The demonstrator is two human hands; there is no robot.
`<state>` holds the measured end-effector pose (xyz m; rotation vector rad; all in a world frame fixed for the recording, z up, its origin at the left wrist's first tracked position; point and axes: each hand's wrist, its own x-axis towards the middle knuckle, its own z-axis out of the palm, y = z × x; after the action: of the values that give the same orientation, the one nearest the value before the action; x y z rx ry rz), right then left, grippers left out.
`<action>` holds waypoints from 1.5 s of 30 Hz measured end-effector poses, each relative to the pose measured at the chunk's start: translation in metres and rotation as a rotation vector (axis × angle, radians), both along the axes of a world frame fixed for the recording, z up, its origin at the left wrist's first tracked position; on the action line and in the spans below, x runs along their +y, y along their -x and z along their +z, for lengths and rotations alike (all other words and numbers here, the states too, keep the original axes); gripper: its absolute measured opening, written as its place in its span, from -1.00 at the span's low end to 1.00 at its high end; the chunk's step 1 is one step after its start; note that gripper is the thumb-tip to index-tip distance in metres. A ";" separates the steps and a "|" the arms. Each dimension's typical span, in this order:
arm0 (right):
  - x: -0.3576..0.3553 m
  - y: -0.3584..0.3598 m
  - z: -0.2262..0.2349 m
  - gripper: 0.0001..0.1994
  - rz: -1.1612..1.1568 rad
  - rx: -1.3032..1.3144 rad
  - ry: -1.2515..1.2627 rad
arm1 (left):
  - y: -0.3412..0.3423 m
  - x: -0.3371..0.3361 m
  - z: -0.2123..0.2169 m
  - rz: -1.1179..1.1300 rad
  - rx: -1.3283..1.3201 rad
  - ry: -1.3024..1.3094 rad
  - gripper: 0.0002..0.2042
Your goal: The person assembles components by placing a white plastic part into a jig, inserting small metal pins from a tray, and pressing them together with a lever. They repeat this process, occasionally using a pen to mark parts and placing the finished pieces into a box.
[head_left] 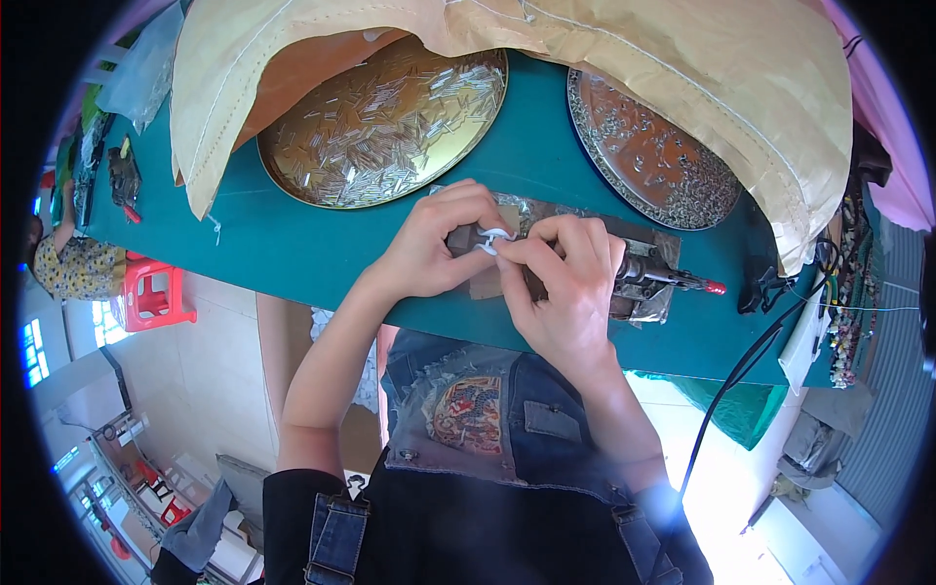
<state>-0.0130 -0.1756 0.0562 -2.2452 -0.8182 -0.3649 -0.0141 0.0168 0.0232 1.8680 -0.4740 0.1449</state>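
Note:
Near the front edge of the green tabletop [536, 107], both hands meet over a small white piece [495, 238] with curved ends. My left hand [434, 244] is closed, pinching it between thumb and forefinger. From the other side my right hand [570, 278] closes its thumb and fingertips on the same piece; fingers cover part of it, and its exact kind is unclear. Partly hidden beneath my right hand lies a dark metal hand-lever device [648, 270] with a red-tipped end, resting on a flat plate.
Behind my hands, a round gold tray [450, 168] holds many clear thin sticks. Another round tray [629, 112] at the right holds small shiny metal bits. Tan stitched paper [682, 58] overhangs both. A black cable [751, 356] runs down at right. A red stool [151, 292] stands left.

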 end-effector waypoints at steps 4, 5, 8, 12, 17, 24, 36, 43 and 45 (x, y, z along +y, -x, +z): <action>-0.001 0.000 -0.002 -0.80 0.014 0.026 -0.007 | 0.002 0.001 -0.001 0.011 -0.012 -0.001 -0.84; -0.003 0.000 -0.004 -0.80 0.012 0.026 -0.006 | 0.003 0.000 -0.001 0.029 -0.030 -0.013 -0.84; -0.009 0.000 -0.008 -0.75 0.005 -0.007 -0.104 | 0.003 -0.002 -0.003 0.061 -0.073 -0.036 -0.83; -0.020 0.004 -0.003 -0.72 -0.091 -0.078 -0.097 | 0.002 -0.002 -0.005 0.052 -0.110 -0.060 -0.80; -0.022 0.004 -0.007 -0.73 -0.087 -0.064 -0.063 | -0.004 0.000 0.006 0.009 -0.085 -0.126 -0.77; -0.038 0.011 -0.015 -0.68 -0.116 -0.048 -0.198 | -0.002 -0.001 0.002 0.046 -0.268 -0.215 -0.79; -0.126 0.009 -0.047 -0.38 -0.780 0.010 -0.171 | -0.002 -0.003 0.005 0.036 -0.137 -0.158 -0.81; -0.138 -0.013 -0.044 -0.48 -0.774 0.286 -1.109 | 0.000 -0.003 0.003 0.055 -0.149 -0.190 -0.81; -0.139 -0.021 -0.042 -0.51 -0.780 0.202 -1.109 | 0.001 -0.003 0.003 0.061 -0.145 -0.180 -0.80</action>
<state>0.0075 -0.3141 0.0141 -1.3780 0.3858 -0.7091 -0.0146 0.0140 0.0265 2.0584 -0.5445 0.2876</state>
